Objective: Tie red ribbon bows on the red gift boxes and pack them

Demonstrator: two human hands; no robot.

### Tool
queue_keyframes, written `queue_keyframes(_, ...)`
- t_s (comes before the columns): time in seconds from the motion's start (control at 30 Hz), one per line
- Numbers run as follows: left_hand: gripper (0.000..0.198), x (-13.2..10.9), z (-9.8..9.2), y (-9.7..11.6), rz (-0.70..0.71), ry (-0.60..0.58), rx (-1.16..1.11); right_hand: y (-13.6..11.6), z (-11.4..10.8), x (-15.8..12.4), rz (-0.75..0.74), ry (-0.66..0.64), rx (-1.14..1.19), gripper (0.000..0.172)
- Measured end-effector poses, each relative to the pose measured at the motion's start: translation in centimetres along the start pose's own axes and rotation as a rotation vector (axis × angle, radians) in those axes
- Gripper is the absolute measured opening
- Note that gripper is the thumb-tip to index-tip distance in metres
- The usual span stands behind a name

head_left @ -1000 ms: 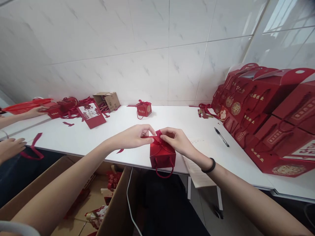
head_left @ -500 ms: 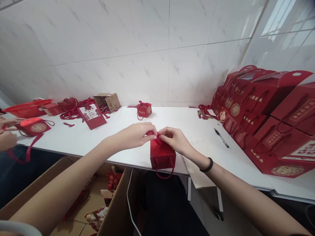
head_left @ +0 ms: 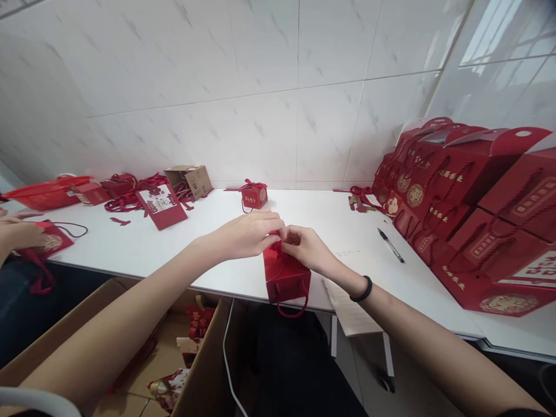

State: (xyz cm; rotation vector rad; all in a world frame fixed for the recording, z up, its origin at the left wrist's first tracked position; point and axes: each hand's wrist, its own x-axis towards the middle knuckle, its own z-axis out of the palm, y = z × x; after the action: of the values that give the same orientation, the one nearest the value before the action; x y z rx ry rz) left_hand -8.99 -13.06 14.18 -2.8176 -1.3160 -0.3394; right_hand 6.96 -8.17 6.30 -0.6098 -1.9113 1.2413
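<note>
A small red gift box (head_left: 286, 277) with a cord handle stands at the near edge of the white table (head_left: 321, 231). My left hand (head_left: 249, 234) and my right hand (head_left: 304, 246) meet over its top, fingers pinched together on the red ribbon (head_left: 274, 236) there. The ribbon is mostly hidden under my fingers. A black band sits on my right wrist.
Stacked large red gift boxes (head_left: 469, 202) fill the right side, with a black pen (head_left: 391, 244) before them. A finished small red box (head_left: 254, 194) stands near the wall. Left are red cards, ribbons and a brown carton (head_left: 189, 179). Another person's hands (head_left: 17, 234) hold a red box. An open cardboard box (head_left: 130, 347) sits below.
My two hands have closed in tighter over the box top. The person at the left picked up a red box and drew it toward the table edge.
</note>
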Motion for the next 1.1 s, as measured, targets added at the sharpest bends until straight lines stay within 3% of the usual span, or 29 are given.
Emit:
queue_keyframes(0.17,0.017,0.4,0.1,-0.2,-0.067,0.012,-0.085,0.1,-0.2,-0.3,0.068,0.014,0.108,0.021)
queue_keyframes(0.37,0.011,0.6,1.1,-1.4,-0.202,0.051,-0.3,0.4,-0.4,-0.5,0.104,0.017,0.202,0.025)
queue_keyframes(0.67,0.018,0.3,5.5,-3.3,-0.382,0.162,-0.84,0.8,-0.6,-0.7,0.117,0.01,0.275,0.032)
queue_keyframes(0.9,0.017,-0.5,7.5,-2.1,-0.345,0.392,-0.735,1.0,-0.7,-0.8,0.128,0.055,0.292,0.033)
queue_keyframes(1.1,0.018,-2.0,8.3,-0.8,-0.365,0.356,-0.711,0.9,-0.3,-0.9,0.09,0.091,0.26,0.026)
